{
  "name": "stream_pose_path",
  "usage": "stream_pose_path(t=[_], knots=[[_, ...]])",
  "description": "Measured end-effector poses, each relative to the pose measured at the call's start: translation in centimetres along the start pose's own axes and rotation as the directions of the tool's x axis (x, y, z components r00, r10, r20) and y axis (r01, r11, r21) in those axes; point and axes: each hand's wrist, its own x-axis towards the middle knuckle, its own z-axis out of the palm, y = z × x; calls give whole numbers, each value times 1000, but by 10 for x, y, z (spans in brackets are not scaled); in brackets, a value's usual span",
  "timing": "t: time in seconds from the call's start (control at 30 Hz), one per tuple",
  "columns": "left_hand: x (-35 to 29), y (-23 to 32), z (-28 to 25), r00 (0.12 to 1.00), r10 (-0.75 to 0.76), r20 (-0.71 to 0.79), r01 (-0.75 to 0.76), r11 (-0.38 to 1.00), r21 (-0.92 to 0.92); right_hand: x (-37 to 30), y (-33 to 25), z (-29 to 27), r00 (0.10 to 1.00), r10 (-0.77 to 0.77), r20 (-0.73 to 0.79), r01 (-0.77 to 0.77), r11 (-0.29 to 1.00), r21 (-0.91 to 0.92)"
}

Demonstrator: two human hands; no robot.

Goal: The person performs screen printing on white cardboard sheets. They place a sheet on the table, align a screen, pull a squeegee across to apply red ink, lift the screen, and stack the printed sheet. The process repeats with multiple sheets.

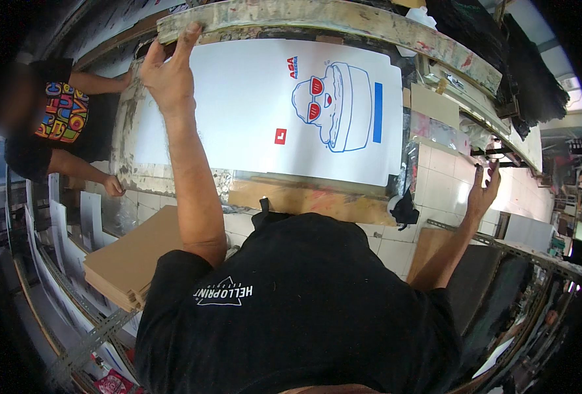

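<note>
A large white printed sheet [238, 111] lies on the worn work table [124, 144] in front of me. It bears a blue outline drawing with red sunglasses and small red marks. Across the far side runs a long, paint-stained wooden frame [317, 13]. My left hand [173, 75] is raised at that frame's left end, thumb against the bar and the other fingers curled at its edge. Out to the right, my right hand [484, 190] is lifted below a dark bar, its thumb and fingers apart and nothing visible in it.
A person [61, 118] in a dark shirt stands at the table's left end, both hands by its edge. Brown cardboard [130, 253] is stacked at my left. Metal racks [94, 328] stand on the left, with a dark panel [475, 282] at my right.
</note>
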Motion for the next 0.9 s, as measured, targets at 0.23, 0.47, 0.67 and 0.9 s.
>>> stream_pose_path(t=[0.23, 0.47, 0.67, 0.9], knots=[[-13, -3, -5, 993, -111, -40, 111, 994, -4, 66, 22, 67, 976, 61, 207, -97, 981, 168], [-41, -11, -28, 969, -247, 9, 247, 969, 15, 196, 54, 235, 923, 103, 371, -271, 859, 435], [-83, -10, -54, 933, -353, 76, 345, 933, 97, 244, -34, 323, 996, 10, 89, -42, 930, 366], [-125, -31, -65, 886, -464, 25, 462, 885, 55, 274, -58, 385, 980, 130, 150, -176, 915, 362]])
